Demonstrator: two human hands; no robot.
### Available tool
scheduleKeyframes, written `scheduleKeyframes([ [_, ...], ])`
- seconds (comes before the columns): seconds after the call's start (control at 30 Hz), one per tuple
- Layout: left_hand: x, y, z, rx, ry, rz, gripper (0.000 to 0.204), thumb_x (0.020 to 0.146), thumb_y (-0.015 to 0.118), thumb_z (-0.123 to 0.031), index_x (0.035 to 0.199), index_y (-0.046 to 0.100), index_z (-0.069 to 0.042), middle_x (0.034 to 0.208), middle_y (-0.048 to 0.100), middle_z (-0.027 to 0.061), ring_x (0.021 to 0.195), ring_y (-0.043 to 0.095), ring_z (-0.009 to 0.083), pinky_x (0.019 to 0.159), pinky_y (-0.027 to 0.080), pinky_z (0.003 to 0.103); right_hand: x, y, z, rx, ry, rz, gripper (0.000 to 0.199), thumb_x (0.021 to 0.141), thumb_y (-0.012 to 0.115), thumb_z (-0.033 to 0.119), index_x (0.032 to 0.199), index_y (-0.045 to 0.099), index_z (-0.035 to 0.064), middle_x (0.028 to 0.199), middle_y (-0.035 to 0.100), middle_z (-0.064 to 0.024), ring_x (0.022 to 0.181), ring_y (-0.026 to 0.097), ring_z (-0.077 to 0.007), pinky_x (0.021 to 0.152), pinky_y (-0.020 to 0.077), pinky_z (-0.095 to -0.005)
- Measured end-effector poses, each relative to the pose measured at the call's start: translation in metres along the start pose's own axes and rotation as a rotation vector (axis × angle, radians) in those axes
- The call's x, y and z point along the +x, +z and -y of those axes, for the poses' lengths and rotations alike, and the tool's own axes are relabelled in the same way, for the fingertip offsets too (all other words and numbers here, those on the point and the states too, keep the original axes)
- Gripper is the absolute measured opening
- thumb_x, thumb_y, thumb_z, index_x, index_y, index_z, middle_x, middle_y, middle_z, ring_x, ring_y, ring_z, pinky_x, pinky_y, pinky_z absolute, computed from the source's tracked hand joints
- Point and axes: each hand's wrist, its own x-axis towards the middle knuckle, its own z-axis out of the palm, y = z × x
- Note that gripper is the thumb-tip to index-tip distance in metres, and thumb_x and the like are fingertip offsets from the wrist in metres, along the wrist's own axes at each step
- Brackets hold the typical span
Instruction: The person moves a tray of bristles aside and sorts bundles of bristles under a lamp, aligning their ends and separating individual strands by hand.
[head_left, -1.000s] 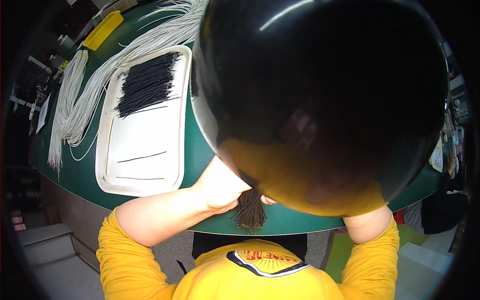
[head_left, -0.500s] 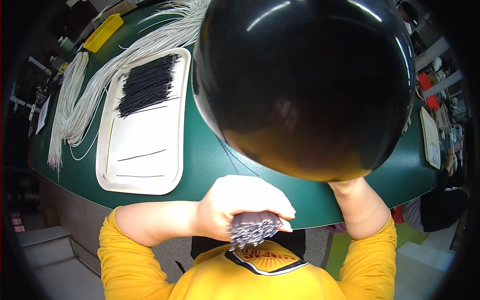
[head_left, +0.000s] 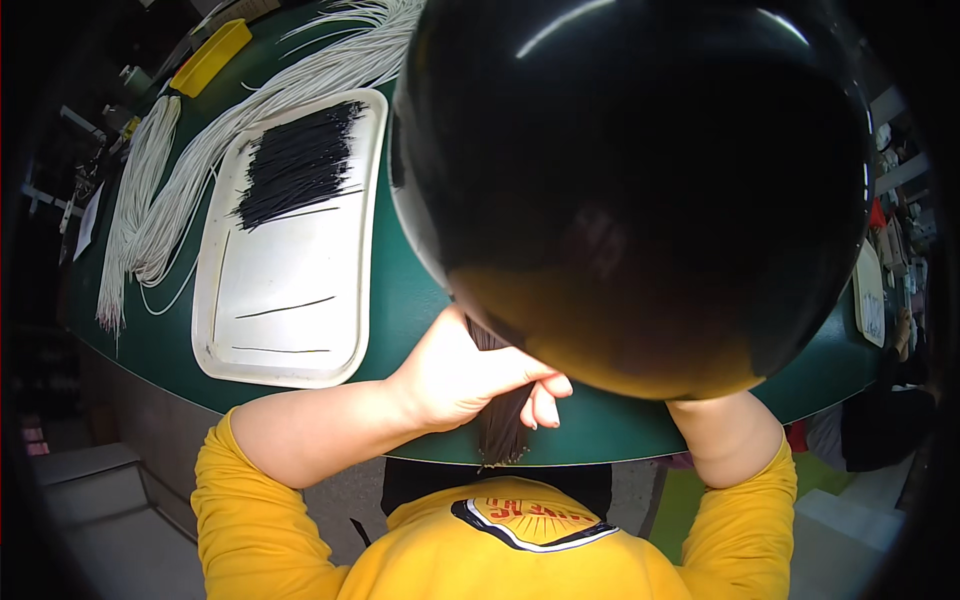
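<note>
My left hand is wrapped round a bundle of thin dark wires near the table's front edge. The bundle's cut ends point toward my body, and its far end goes under a big glossy black dome. That dome fills the upper middle of the view and covers my right hand; only the right forearm shows. To the left lies a white tray with a pile of short black wires at its far end. A few single black wires lie loose in the tray.
Long white wires stretch in hanks behind and left of the tray on the green table. A yellow bin stands at the far left. Another pale tray sits at the right edge, near another person's arm.
My left hand has moved forward and turned the bundle, so its cut ends no longer face up at me. The dome sits slightly farther right and lower in view.
</note>
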Motion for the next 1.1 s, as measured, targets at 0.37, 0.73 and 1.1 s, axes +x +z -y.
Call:
scheduleKeyframes([
  [0.37,0.006,-0.010,0.009,-0.309,-0.083,0.104,0.016,0.075,0.058,-0.006,0.087,0.052,0.004,0.066,0.055,0.0119,0.054,0.057,0.0171,0.050,0.047,0.026,-0.024,0.001,0.023,-0.049,0.006,-0.062,0.046,0.072,0.056,-0.004,0.114,0.036,-0.0051,0.111,0.046,-0.0134,0.100,0.046,-0.0203,0.086,0.0368,-0.0304],
  [0.73,0.011,-0.003,0.005,-0.320,0.067,0.219,0.015,0.072,0.060,-0.005,0.082,0.053,0.003,0.065,0.052,0.0104,0.054,0.050,0.0163,0.049,0.041,0.026,-0.041,0.002,0.038,-0.078,0.005,-0.114,0.047,0.072,0.057,-0.004,0.114,0.037,-0.0049,0.111,0.046,-0.0133,0.100,0.046,-0.0202,0.086,0.0371,-0.0304],
  [1.1,0.010,-0.010,0.011,-0.263,0.092,0.092,0.011,0.072,0.059,-0.002,0.080,0.053,0.003,0.068,0.054,0.0100,0.056,0.051,0.0170,0.049,0.042,0.027,-0.030,0.002,0.025,-0.049,0.002,-0.129,0.048,0.071,0.057,-0.004,0.114,0.037,-0.0048,0.111,0.046,-0.0132,0.100,0.046,-0.0202,0.086,0.0374,-0.0305],
])
